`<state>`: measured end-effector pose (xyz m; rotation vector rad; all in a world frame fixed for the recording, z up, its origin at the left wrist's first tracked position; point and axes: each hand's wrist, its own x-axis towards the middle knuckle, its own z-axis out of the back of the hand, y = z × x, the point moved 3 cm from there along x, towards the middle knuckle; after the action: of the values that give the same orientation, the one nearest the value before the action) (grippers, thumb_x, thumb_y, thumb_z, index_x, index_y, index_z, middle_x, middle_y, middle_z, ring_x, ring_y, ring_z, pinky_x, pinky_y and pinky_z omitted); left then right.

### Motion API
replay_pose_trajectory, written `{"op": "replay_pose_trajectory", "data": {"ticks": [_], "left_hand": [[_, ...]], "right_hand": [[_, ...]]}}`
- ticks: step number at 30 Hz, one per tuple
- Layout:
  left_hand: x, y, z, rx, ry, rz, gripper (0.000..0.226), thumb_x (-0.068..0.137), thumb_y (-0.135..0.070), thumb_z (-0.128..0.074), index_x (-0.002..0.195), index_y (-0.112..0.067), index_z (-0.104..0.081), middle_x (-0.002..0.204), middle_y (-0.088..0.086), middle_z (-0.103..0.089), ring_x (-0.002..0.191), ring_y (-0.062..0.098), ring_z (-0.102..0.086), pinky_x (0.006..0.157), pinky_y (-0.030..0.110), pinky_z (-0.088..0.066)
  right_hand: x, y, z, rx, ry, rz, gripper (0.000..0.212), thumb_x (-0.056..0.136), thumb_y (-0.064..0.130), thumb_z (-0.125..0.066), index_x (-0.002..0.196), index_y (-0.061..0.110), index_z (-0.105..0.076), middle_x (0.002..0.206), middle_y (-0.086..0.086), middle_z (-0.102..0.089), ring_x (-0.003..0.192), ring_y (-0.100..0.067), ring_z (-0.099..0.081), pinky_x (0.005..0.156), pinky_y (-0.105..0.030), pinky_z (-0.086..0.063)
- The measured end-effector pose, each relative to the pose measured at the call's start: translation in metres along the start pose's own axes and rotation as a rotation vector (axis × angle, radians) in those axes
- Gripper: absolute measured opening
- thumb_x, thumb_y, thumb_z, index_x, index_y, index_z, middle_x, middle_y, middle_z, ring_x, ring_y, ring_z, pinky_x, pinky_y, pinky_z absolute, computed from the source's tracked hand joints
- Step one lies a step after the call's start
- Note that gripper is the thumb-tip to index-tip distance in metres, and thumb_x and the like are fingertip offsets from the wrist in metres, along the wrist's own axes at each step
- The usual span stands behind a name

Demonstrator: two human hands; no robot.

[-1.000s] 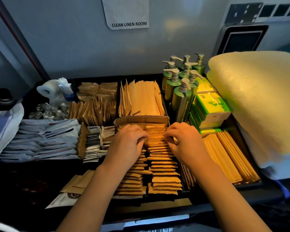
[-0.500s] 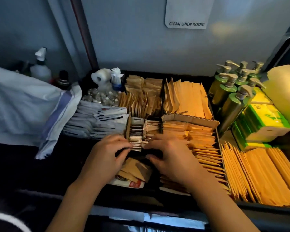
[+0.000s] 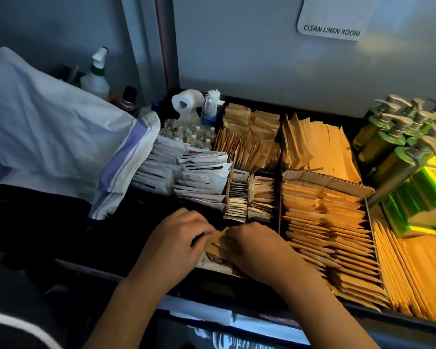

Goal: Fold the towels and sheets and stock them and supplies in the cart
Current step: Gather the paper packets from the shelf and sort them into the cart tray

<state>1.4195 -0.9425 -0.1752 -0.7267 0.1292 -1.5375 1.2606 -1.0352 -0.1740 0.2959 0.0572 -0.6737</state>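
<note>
While both hands work at the near edge of the cart tray (image 3: 237, 102), I see them meet over a small loose pile of brown paper packets (image 3: 215, 244). The left hand (image 3: 176, 244) lies on the left side of this pile with its fingers curled down onto the top packet, so it holds the packet. The right hand (image 3: 254, 245) comes from the right, and its fingers are also curled on the same pile; the fingertips are hidden under the hand, so I cannot tell exactly how they pinch.

Under the brown packets lies a white packet with a dark printed picture (image 3: 213, 261), flat on the tray floor.

Just behind the hands stands a narrow row of small sachets (image 3: 237, 200). To its right, a cardboard box (image 3: 327, 181) is full of tan packets lying like scales. More tan envelopes (image 3: 413, 270) stand on edge further right. At the far right I see green pump bottles (image 3: 388, 144) and green boxes (image 3: 418, 195).

To the left of the sachets there are white packets (image 3: 194, 172) in a stack. A white cloth with a blue stripe (image 3: 61, 137) hangs over the left part of the cart. Behind it stands a spray bottle (image 3: 97, 74). At the back of the tray I see a toilet roll (image 3: 186, 103). On the wall a sign (image 3: 331, 18) reads "CLEAN LINEN ROOM".
</note>
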Motion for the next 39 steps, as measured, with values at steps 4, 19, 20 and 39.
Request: {"op": "replay_pose_trajectory", "data": {"ticks": [4,19,20,39], "left_hand": [[-0.001,0.0,-0.002,0.012,0.024,-0.012,0.021,0.087,-0.02,-0.078,0.106,-0.026,-0.078,0.099,-0.02,-0.062,0.096,0.002,-0.055,0.079,0.03,-0.054],[0.02,-0.024,-0.001,-0.011,-0.03,0.009,0.033,0.082,-0.017,-0.085,0.112,-0.028,-0.077,0.11,-0.023,-0.062,0.109,0.002,-0.06,0.089,0.032,-0.056],[0.022,-0.026,-0.002,-0.021,-0.039,0.01,0.031,0.082,-0.016,-0.084,0.11,-0.027,-0.078,0.11,-0.022,-0.063,0.108,0.003,-0.061,0.089,0.033,-0.056],[0.103,-0.179,-0.053,-0.135,-0.125,-0.338,0.024,0.091,-0.012,-0.075,0.115,-0.016,-0.077,0.11,-0.005,-0.071,0.102,0.006,-0.066,0.088,0.026,-0.057]], "right_hand": [[-0.001,0.001,-0.001,-0.026,0.001,0.03,0.019,0.092,0.044,-0.064,0.099,0.026,-0.066,0.093,0.004,-0.067,0.084,-0.021,-0.061,0.076,-0.038,-0.055],[-0.039,-0.024,0.035,0.24,-0.38,0.127,0.015,0.09,0.026,-0.069,0.105,0.025,-0.068,0.097,0.012,-0.066,0.086,-0.006,-0.061,0.075,-0.03,-0.054],[-0.043,-0.026,0.038,0.301,-0.423,0.127,0.016,0.091,0.024,-0.07,0.107,0.024,-0.068,0.099,0.012,-0.067,0.088,-0.004,-0.062,0.076,-0.026,-0.054],[-0.157,-0.148,0.099,0.42,-0.853,-0.038,0.03,0.087,0.013,-0.079,0.116,0.022,-0.076,0.109,0.013,-0.071,0.101,-0.011,-0.067,0.075,-0.02,-0.052]]}}
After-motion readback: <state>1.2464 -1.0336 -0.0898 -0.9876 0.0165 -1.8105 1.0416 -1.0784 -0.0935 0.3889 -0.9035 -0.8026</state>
